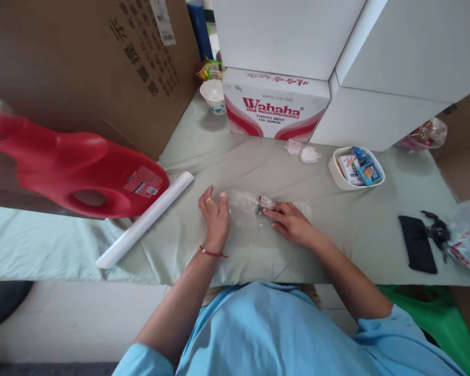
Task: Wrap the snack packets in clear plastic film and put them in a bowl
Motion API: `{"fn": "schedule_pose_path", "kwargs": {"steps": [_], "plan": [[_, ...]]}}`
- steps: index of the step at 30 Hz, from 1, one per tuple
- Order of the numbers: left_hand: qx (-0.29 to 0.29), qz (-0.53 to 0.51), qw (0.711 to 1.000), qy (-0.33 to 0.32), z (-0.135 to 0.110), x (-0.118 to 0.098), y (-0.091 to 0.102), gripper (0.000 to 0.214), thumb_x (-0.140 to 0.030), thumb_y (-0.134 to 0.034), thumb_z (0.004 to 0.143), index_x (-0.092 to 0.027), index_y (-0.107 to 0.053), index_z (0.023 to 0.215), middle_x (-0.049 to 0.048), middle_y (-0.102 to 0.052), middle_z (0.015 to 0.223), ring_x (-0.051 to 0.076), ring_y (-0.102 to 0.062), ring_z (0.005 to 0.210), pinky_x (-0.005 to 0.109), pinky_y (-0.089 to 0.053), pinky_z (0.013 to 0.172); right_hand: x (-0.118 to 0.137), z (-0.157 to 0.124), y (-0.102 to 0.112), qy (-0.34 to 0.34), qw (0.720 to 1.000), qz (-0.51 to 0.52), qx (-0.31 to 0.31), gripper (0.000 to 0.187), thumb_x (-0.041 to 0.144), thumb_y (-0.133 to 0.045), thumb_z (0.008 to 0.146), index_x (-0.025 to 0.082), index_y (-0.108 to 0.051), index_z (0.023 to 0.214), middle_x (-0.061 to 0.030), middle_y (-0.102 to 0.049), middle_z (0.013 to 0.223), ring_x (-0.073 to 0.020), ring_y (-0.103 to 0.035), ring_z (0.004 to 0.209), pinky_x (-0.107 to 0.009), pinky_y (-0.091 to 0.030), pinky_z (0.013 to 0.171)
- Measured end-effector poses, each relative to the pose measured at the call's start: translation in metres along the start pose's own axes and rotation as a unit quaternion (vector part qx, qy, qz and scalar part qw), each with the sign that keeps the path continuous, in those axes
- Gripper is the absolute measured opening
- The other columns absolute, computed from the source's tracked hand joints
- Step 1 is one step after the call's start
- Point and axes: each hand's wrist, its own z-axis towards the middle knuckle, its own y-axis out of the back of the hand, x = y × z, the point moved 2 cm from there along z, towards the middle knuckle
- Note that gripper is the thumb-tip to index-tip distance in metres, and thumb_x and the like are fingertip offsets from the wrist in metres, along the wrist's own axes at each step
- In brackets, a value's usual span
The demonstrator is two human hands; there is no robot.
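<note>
A clear plastic bag (243,203) with a small printed packet (265,202) inside lies on the pale green cloth (337,230). My left hand (215,218) rests upright at the bag's left end, fingers curled against the plastic, a ring on one finger and a red string at the wrist. Flat on the bag's right part lies my right hand (290,222), fingers stretched out and pressing near the packet.
A big red jug (82,167) lies at the left beside a white roll (144,219). A white bowl of packets (356,168), a Wahaha carton (276,104), a paper cup (213,95), crumpled tissue (302,151), a black phone (417,243) and white boxes (376,62) surround the spot.
</note>
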Motion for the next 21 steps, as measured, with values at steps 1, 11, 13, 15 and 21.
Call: {"fn": "schedule_pose_path", "kwargs": {"steps": [1, 11, 13, 15, 21], "plan": [[0.042, 0.034, 0.998, -0.009, 0.007, -0.004, -0.003, 0.045, -0.05, -0.058, 0.097, -0.016, -0.063, 0.127, 0.0223, -0.056, 0.151, 0.034, -0.041, 0.152, 0.058, -0.032, 0.125, 0.0, 0.0, 0.001, -0.002, 1.0, 0.007, -0.005, 0.05, 0.026, -0.062, 0.101, 0.027, -0.063, 0.151, -0.0131, -0.065, 0.126, -0.0266, -0.059, 0.114, -0.046, -0.05, 0.105], [0.207, -0.016, 0.971, -0.118, -0.029, -0.064, -0.021, 0.01, -0.027, -0.061, 0.09, -0.02, -0.068, 0.091, 0.0047, -0.073, 0.097, 0.019, -0.07, 0.086, 0.033, -0.059, 0.082, 0.007, 0.0, 0.005, -0.015, 0.999, 0.027, 0.008, 0.06, 0.019, -0.069, 0.093, 0.02, -0.059, 0.152, -0.0173, -0.062, 0.137, -0.0307, -0.055, 0.128, -0.052, -0.047, 0.113], [0.247, -0.007, 0.949, -0.197, -0.044, -0.077, -0.034, 0.015, -0.024, -0.058, 0.093, -0.02, -0.072, 0.099, 0.0075, -0.076, 0.106, 0.022, -0.072, 0.1, 0.038, -0.059, 0.093, 0.005, -0.004, 0.005, -0.009, 0.999, 0.038, 0.002, 0.048, 0.019, -0.068, 0.092, 0.019, -0.067, 0.14, -0.0175, -0.064, 0.134, -0.0316, -0.056, 0.127, -0.052, -0.05, 0.109], [0.274, 0.04, 0.925, -0.26, -0.057, -0.082, -0.044, 0.024, -0.024, -0.056, 0.097, -0.02, -0.073, 0.112, 0.0108, -0.077, 0.12, 0.026, -0.069, 0.119, 0.046, -0.055, 0.107, 0.001, -0.01, 0.006, 0.01, 0.997, 0.073, -0.003, 0.034, 0.018, -0.063, 0.093, 0.02, -0.072, 0.126, -0.0152, -0.068, 0.13, -0.0295, -0.06, 0.124, -0.049, -0.052, 0.107], [0.282, 0.196, 0.88, -0.329, -0.082, -0.067, -0.048, 0.056, -0.018, -0.055, 0.095, -0.018, -0.057, 0.15, 0.0128, -0.057, 0.16, 0.03, -0.047, 0.151, 0.055, -0.044, 0.118, -0.022, -0.038, 0.013, -0.18, 0.957, -0.04, -0.224, 0.036, 0.032, -0.059, 0.098, 0.02, -0.07, 0.131, -0.0177, -0.064, 0.135, -0.0326, -0.057, 0.127, -0.055, -0.049, 0.111]]}}
